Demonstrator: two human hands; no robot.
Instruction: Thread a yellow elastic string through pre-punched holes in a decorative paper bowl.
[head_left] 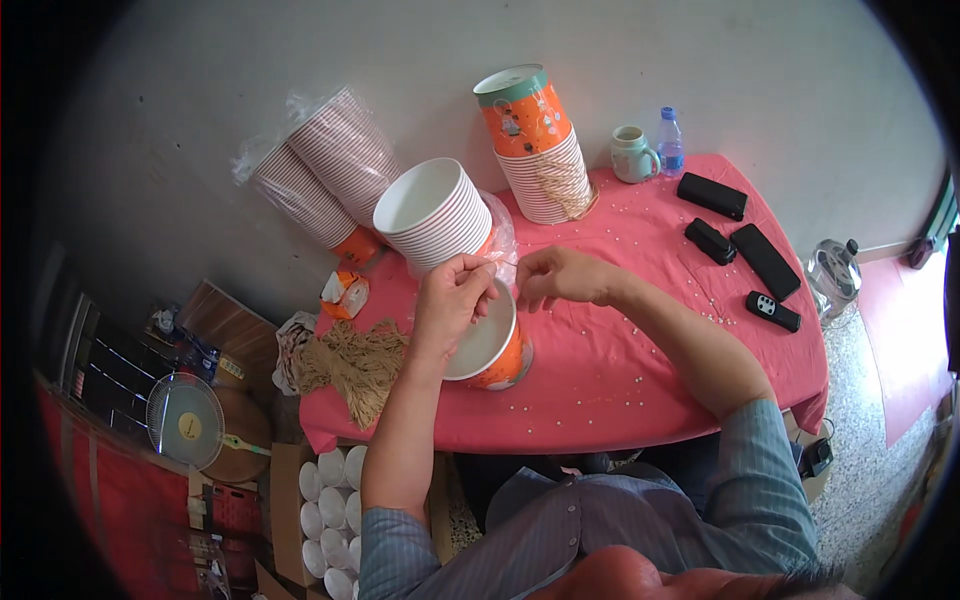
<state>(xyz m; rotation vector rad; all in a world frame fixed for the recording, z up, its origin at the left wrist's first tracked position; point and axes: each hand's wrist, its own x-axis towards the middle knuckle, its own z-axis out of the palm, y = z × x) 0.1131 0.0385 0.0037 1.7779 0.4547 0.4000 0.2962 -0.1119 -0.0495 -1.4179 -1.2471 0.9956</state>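
Over the rim of an orange-and-white paper bucket point(500, 366), my left hand point(455, 295) is closed, thumb and finger pinched on a thin cord point(506, 262). The cord spans the short gap to my right hand point(562, 277), whose fingers are bent and pinched at its other end. Part of the bucket is hidden behind my left hand and wrist. A loose bundle of tan cords point(355, 362) lies at the table's left edge, beside my left forearm. Behind my hands leans a stack of nested white buckets point(435, 215), its open mouth facing up.
An upright bucket stack point(540, 150) with cords hanging on its side stands at the back. Plastic-wrapped stacks point(330, 165) lean on the wall. A mug point(633, 155), a bottle point(671, 140) and several black objects point(765, 260) sit right. Tiny white bits dot the red tablecloth point(660, 360).
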